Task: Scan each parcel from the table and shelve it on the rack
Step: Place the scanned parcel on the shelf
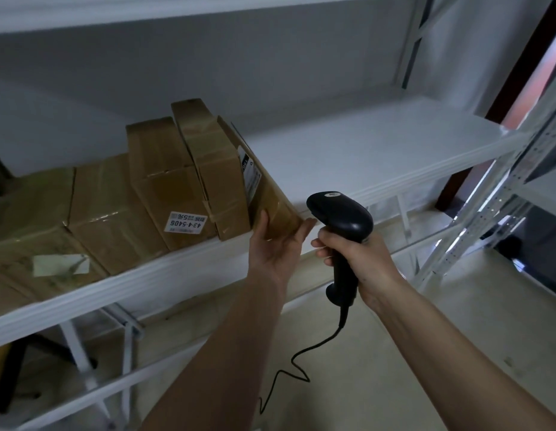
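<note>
Flat brown cardboard parcel (264,188), tape-glossed, white label on its face, leans tilted against a row of taped cartons (164,188) on the white metal rack shelf (363,150). Left hand (278,241) at its 6 o'clock, fingers straight, pressing the lower edge. Right hand (360,256) at 3 o'clock grips a smooth black pistol-shaped scanner (340,219); its kinked cord (301,362) hangs toward 6. Nearest carton bears a printed sticker (184,222).

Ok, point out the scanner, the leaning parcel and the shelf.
scanner (340,209), head view, on its black head.
leaning parcel (270,194), head view, on its taped brown face.
shelf (363,150), head view, on its bare white top.
</note>
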The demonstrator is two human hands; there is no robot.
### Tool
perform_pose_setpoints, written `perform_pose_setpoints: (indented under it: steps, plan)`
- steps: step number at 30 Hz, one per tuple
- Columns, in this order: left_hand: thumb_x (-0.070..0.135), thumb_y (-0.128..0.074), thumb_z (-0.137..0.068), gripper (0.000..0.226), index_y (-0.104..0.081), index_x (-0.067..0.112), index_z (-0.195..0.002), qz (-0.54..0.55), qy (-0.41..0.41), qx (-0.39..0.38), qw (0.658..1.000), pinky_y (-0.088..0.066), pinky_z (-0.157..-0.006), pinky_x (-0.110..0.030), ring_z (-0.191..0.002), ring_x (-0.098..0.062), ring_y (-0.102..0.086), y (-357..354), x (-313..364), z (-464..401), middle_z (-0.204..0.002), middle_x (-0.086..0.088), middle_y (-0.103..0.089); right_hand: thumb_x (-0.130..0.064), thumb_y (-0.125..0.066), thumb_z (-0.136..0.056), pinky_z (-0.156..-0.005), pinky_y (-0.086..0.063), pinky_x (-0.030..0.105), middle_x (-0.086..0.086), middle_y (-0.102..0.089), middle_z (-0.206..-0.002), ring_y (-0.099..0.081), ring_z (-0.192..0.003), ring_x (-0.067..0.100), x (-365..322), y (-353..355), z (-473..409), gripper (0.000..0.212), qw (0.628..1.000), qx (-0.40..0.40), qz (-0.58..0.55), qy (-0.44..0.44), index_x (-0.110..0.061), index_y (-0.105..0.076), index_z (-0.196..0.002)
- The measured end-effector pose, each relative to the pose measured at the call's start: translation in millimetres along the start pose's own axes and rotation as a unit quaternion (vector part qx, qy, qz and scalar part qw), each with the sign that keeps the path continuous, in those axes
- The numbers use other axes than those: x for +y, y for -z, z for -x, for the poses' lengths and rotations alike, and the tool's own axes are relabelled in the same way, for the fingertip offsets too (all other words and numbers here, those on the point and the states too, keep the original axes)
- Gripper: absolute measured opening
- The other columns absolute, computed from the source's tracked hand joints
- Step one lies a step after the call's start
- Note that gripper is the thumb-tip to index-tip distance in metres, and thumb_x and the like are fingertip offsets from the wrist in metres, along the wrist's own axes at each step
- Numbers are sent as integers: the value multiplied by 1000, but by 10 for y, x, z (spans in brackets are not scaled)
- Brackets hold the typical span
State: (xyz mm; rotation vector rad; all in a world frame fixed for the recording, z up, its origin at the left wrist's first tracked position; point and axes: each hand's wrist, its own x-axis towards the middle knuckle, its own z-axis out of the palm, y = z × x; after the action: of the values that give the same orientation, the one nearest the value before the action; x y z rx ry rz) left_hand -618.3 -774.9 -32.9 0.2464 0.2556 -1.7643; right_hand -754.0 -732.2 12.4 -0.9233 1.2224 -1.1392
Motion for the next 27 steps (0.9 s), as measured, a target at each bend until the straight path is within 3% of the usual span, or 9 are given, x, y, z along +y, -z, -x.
perform_pose_setpoints:
  steps: [2, 6, 9, 13, 15, 19, 21, 23, 27]
  plan:
    - [27, -58, -96, 47, -46, -13, -120, -19, 3, 13, 1000, -35, -103, -58, -110, -56, -47, 4, 29, -30, -114, -39, -54, -7, -71, -84, -62, -53, 23, 13, -74, -79, -66, -64, 14, 16, -4, -14, 6, 1000, 0, 4, -6, -7, -71, -89]
    - [31, -60, -94, 66, -35, -4, -144, -84, 28, 40, 995, -42, -108, -45, -130, -42, -44, 36, 203, -33, -132, -31, -50, -9, -71, -84, -64, -52, 24, 10, -74, -78, -66, -65, 14, 42, -27, -27, 6, 1000, -11, 9, -9, -9, -71, -89]
    - [24, -65, -92, 51, -48, -3, -131, -222, 21, 112, 968, -53, -92, -45, -112, -37, -60, 54, 229, 159, -126, -25, -57, -8, -72, -82, -64, -52, 24, 10, -74, -76, -65, -63, 14, 83, -78, -17, 6, 1000, -23, 5, -8, -8, -72, -88]
    - [5, -62, -91, 3, -62, 1, -92, -383, -102, 210, 894, -55, -74, -36, -80, -26, -64, 191, 344, 561, -89, -15, -64, -6, -73, -81, -65, -53, 24, 11, -73, -75, -64, -64, 15, 230, -238, 36, 9, 997, -65, 15, -28, -5, -71, -90]
    - [7, -64, -90, 3, -62, 5, -89, -525, -171, 242, 798, -56, -73, -34, -73, -21, -62, 314, 498, 797, -80, -10, -65, -5, -73, -81, -62, -52, 23, 11, -72, -73, -63, -62, 15, 339, -373, 99, 7, 994, -96, 26, -40, -5, -71, -88]
    - [19, -65, -89, 9, -59, 17, -83, -806, -214, 260, 486, -46, -64, -21, -72, -13, -58, 619, 903, 1345, -76, 4, -61, -3, -73, -81, -60, -52, 26, 15, -68, -72, -60, -57, 17, 591, -763, 339, 8, 987, -135, 58, -69, -1, -70, -88]
    - [24, -66, -88, 8, -59, 21, -88, -858, -200, 270, 387, -49, -74, -27, -81, -14, -61, 776, 1115, 1647, -82, 9, -62, -1, -71, -81, -58, -51, 25, 15, -66, -71, -58, -55, 17, 704, -1005, 506, 5, 981, -164, 71, -79, 0, -69, -86]
    - [26, -67, -88, 12, -60, 18, -95, -875, -192, 291, 337, -50, -80, -31, -88, -17, -62, 914, 1318, 1981, -90, 5, -64, -1, -71, -82, -57, -50, 25, 14, -66, -69, -58, -56, 17, 813, -1272, 703, 3, 973, -196, 87, -83, 0, -69, -84]
    - [30, -66, -88, 19, -61, 17, -100, -869, -198, 340, 300, -49, -78, -29, -93, -18, -62, 1145, 1736, 2775, -98, 2, -65, -2, -72, -81, -57, -51, 26, 10, -66, -66, -59, -56, 17, 1037, -1896, 1166, 5, 960, -249, 98, -79, -3, -69, -85]
